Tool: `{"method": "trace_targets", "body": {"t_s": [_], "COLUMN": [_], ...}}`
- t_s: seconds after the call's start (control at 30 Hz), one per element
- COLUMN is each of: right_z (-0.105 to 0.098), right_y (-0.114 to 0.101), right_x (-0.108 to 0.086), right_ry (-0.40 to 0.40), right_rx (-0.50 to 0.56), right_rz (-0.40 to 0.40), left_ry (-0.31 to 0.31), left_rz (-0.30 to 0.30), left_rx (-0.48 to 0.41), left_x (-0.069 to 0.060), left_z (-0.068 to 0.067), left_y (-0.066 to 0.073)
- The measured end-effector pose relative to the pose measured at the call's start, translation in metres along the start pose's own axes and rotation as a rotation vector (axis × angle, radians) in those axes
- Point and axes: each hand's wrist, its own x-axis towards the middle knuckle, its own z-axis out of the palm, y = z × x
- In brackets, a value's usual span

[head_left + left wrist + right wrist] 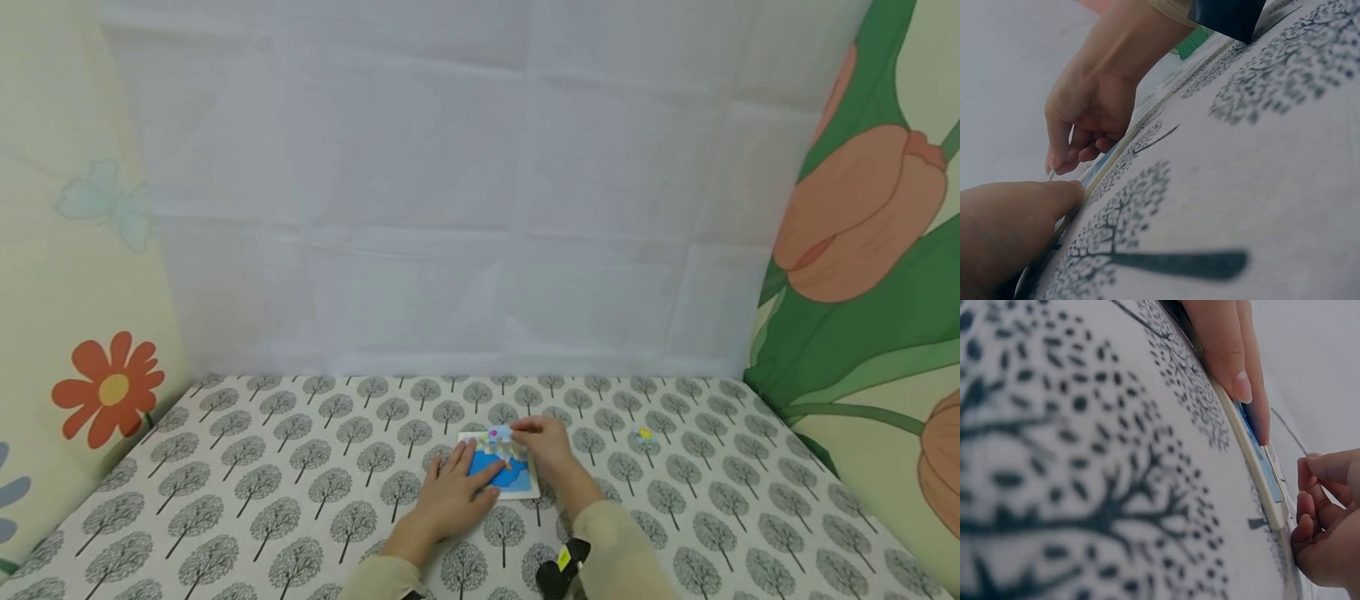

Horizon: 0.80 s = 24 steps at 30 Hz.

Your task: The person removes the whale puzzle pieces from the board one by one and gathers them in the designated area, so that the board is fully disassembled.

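Observation:
A flat picture board with a white border and a blue picture lies on the tablecloth. My left hand rests on its left side, fingers straight and spread over the picture. Over the board's far right part, my right hand pinches a thin flat piece between thumb and fingertips. Edge-on in the right wrist view, that piece is tilted up from the board; its printed face cannot be made out. Small pale and coloured shapes show near the board's far edge.
To the right of the board lies a small yellow flower-shaped piece. A white tablecloth printed with grey trees covers the table. A white sheet hangs behind it, with flower-patterned walls at both sides.

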Motion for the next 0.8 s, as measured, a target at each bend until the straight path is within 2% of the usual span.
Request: {"method": "trace_targets", "body": {"t_s": [0.17,0.23,0.4,0.47,0.63,0.8], "right_z": [-0.003,-0.005,-0.018,-0.025,-0.04,-0.053], "right_y": [0.001,0.0,-0.006,-0.008,-0.009,-0.012], "right_x": [0.0,0.0,-0.001,0.0,0.002,0.004], "right_ry": [0.009,0.009,0.024,0.038,0.031,0.028], "right_rx": [0.081,0.077,-0.025,-0.038,-0.018,-0.013], "right_rz": [0.039,0.03,-0.025,-0.025,-0.009,-0.028], "left_ry": [0.001,0.004,0.004,0.004,-0.007,-0.008], "left_rz": [0.002,0.003,-0.001,0.001,0.006,0.012], "left_rx": [-0.009,-0.006,0.003,0.006,-0.01,-0.013], "left_x": [-0.002,-0.001,0.0,0.001,0.0,-0.001], "left_z": [-0.001,0.0,0.002,0.002,-0.001,-0.001], "left_y": [0.001,0.001,0.001,0.001,0.002,0.001]}}
